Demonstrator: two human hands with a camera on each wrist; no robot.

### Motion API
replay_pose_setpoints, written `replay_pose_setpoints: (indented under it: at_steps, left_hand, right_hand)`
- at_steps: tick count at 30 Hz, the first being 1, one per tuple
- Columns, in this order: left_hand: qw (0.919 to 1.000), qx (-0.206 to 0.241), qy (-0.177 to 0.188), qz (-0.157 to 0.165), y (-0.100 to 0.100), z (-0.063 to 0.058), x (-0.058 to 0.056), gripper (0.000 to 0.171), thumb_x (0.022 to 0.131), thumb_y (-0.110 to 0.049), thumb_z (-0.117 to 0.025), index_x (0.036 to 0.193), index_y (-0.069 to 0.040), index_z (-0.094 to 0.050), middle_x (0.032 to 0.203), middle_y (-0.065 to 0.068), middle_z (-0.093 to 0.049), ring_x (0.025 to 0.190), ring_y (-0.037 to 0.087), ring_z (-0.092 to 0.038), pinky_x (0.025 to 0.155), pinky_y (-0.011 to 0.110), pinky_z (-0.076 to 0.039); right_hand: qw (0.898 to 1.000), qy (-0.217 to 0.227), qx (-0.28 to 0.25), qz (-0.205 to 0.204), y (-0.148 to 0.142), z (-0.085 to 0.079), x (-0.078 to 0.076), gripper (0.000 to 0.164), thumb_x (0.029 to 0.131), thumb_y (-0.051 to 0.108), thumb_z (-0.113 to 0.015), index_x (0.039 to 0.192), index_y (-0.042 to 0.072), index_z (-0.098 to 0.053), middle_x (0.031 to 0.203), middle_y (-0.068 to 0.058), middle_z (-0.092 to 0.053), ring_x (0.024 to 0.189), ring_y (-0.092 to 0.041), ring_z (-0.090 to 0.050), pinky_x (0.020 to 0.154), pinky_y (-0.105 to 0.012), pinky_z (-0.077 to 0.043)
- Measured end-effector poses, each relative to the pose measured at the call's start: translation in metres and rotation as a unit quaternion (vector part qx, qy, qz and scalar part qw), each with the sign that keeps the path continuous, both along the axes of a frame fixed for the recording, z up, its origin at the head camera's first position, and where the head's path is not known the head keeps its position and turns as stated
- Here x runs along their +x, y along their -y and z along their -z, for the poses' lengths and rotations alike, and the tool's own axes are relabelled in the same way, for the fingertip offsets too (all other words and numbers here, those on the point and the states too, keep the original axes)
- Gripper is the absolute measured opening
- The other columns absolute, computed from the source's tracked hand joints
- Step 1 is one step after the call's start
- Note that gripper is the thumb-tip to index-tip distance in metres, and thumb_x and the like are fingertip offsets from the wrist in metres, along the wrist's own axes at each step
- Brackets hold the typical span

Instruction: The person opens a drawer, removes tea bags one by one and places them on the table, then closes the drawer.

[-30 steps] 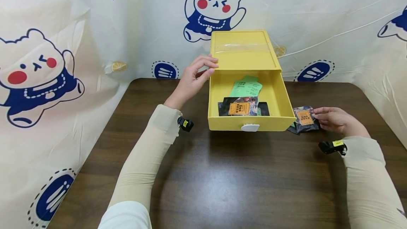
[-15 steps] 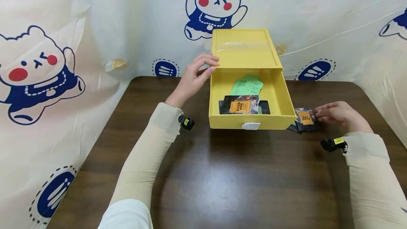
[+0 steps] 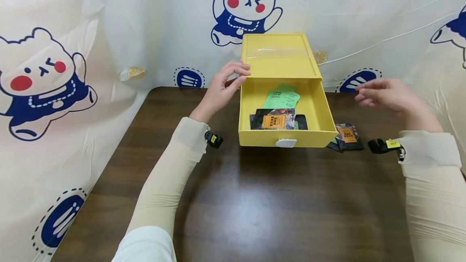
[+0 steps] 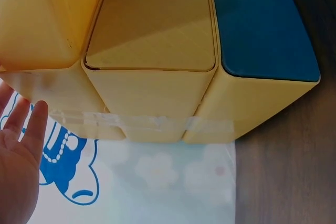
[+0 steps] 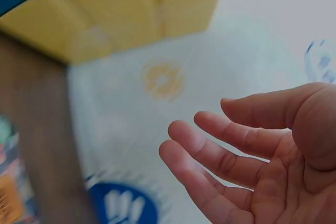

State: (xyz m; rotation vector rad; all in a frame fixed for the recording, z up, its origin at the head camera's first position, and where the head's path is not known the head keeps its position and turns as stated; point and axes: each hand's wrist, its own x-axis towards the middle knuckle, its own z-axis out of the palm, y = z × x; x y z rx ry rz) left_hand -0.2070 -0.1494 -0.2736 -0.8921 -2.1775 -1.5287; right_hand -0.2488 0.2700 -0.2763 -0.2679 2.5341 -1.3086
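A yellow drawer [image 3: 324, 122] stands pulled out of a yellow drawer cabinet [image 3: 282, 66]. Inside lie green packets [image 3: 282, 99] and dark packets with an orange label [image 3: 274, 119]. My left hand [image 3: 220, 90] rests its fingertips at the cabinet's left top edge; in the left wrist view, the fingers [image 4: 35, 129] are extended beside the stacked drawers. To the right of the drawer, my right hand [image 3: 393, 96] is in the air with nothing in it, its fingers [image 5: 210, 156] loosely bent. Below it, several dark packets [image 3: 349, 137] lie on the table.
The wooden table [image 3: 225, 213] runs up to a white curtain [image 3: 364, 31] printed with cartoon bears. In the left wrist view, the cabinet's lowest drawer has a blue front [image 4: 268, 35]. A white knob [image 3: 286, 143] marks the pulled-out drawer's front.
My right hand has let go of the dark packet on the table and risen up and away, toward the back. The left hand has stayed at the cabinet.
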Motion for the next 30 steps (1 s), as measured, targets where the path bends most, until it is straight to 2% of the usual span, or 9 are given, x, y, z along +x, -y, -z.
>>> replay_pose_setpoints:
  at_steps: [3,8,15,20,25,30]
  left_hand:
    - [1.0,0.001,0.001,0.003,0.0,-0.001,0.0,0.015,0.091,0.001,-0.051,0.103,0.008,-0.058,0.121,0.021,-0.051,0.124,0.02,-0.037,0.094,0.033,-0.044]
    - [1.0,0.004,-0.003,0.001,0.0,-0.002,0.0,0.014,0.091,0.003,-0.051,0.102,0.008,-0.059,0.12,0.022,-0.051,0.124,0.021,-0.036,0.094,0.037,-0.044]
    - [1.0,0.003,-0.001,0.0,-0.002,0.0,0.0,0.015,0.092,0.001,-0.051,0.103,0.007,-0.059,0.121,0.021,-0.051,0.125,0.022,-0.036,0.095,0.039,-0.043]
    - [1.0,0.002,-0.006,-0.002,-0.002,0.003,0.001,0.015,0.092,0.001,-0.051,0.102,0.008,-0.059,0.121,0.021,-0.051,0.124,0.024,-0.036,0.094,0.037,-0.044]
    - [1.0,0.0,-0.004,-0.001,-0.002,0.005,0.002,0.015,0.092,0.001,-0.051,0.102,0.008,-0.059,0.121,0.021,-0.051,0.125,0.025,-0.035,0.094,0.036,-0.044]
    - [0.9999,-0.002,-0.012,-0.003,-0.001,0.002,0.002,0.014,0.092,0.001,-0.051,0.102,0.007,-0.059,0.121,0.021,-0.051,0.124,0.025,-0.036,0.093,0.034,-0.045]
  right_hand:
    - [0.999,-0.033,0.002,-0.011,0.017,-0.026,0.001,0.025,0.096,0.021,-0.05,0.117,0.008,-0.054,0.083,0.014,-0.066,0.076,-0.009,-0.062,0.064,-0.014,-0.051]
    - [0.996,-0.07,0.029,-0.038,0.051,-0.064,0.006,0.038,0.095,0.026,-0.05,0.125,0.003,-0.05,0.087,0.013,-0.066,0.078,-0.009,-0.06,0.064,-0.013,-0.05]
    - [0.99,-0.1,0.073,-0.062,0.093,-0.099,0.013,0.043,0.095,0.032,-0.049,0.126,0.003,-0.049,0.095,0.004,-0.064,0.084,-0.014,-0.059,0.069,-0.012,-0.048]
    - [0.986,-0.112,0.085,-0.086,0.119,-0.109,0.015,0.039,0.094,0.031,-0.05,0.123,0.005,-0.053,0.097,-0.004,-0.065,0.084,-0.018,-0.059,0.071,-0.015,-0.049]
    - [0.982,-0.094,0.088,-0.138,0.139,-0.108,0.016,0.036,0.095,0.028,-0.05,0.119,0.002,-0.054,0.1,-0.012,-0.064,0.087,-0.023,-0.06,0.075,-0.024,-0.05]
    - [0.973,-0.075,0.103,-0.191,0.157,-0.105,0.018,0.031,0.095,0.023,-0.05,0.116,0.0,-0.055,0.097,-0.014,-0.063,0.088,-0.027,-0.058,0.076,-0.031,-0.051]
